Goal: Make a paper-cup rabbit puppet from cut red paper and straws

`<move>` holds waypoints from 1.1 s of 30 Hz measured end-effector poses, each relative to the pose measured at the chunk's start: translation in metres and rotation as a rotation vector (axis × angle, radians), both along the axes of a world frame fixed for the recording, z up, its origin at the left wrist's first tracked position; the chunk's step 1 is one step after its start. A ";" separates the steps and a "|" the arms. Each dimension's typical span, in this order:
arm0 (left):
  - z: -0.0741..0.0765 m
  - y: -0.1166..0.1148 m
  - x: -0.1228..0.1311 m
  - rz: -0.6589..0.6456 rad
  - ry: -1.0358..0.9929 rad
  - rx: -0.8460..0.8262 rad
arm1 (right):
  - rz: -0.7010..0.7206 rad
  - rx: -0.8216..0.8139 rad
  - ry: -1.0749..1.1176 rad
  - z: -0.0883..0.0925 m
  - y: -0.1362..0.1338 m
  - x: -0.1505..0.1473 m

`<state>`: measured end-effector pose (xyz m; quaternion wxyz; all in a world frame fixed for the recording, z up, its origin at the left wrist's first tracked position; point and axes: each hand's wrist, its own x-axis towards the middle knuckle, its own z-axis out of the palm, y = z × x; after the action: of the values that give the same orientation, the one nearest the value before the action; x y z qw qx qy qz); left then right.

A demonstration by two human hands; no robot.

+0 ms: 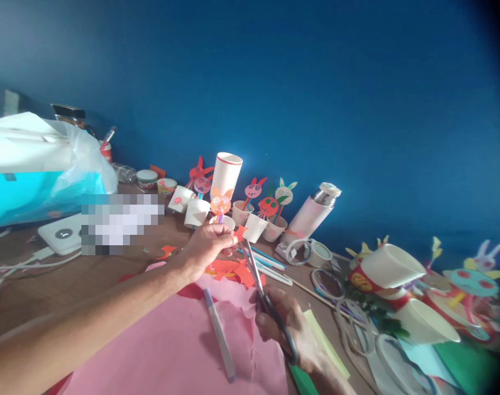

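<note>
My left hand (211,245) is closed in a pinch on a small red paper piece (240,233), held up above the table. My right hand (289,329) grips dark-handled scissors (263,293), fingers through the loops; the blades point up toward the red piece and their tips reach it. Below both hands lies a pink paper sheet (171,340) with a grey marker pen (220,334) resting on it. Red paper scraps (233,270) lie just beyond the sheet.
Behind stand several white paper cups with paper bunny faces on sticks (254,211), a tall paper cup (225,175) and a pink flask (311,214). Tape rolls (311,252) and more cup crafts (398,280) fill the right. A plastic-wrapped box (36,170) and a charger (61,233) sit left.
</note>
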<state>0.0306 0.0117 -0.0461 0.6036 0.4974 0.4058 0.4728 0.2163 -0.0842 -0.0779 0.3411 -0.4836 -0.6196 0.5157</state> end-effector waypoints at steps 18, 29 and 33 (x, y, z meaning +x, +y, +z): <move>-0.006 -0.028 0.016 -0.175 0.011 -0.077 | 0.000 0.074 0.101 -0.012 0.003 -0.002; -0.010 -0.030 0.019 -0.196 -0.010 -0.113 | -0.014 0.126 0.015 -0.007 0.000 -0.005; -0.009 -0.031 0.020 -0.184 -0.032 -0.110 | -0.008 0.146 -0.002 -0.008 0.000 -0.005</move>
<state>0.0505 -0.0197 -0.0555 0.6773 0.4912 0.3742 0.4000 0.2114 -0.0839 -0.0862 0.3769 -0.4604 -0.6538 0.4674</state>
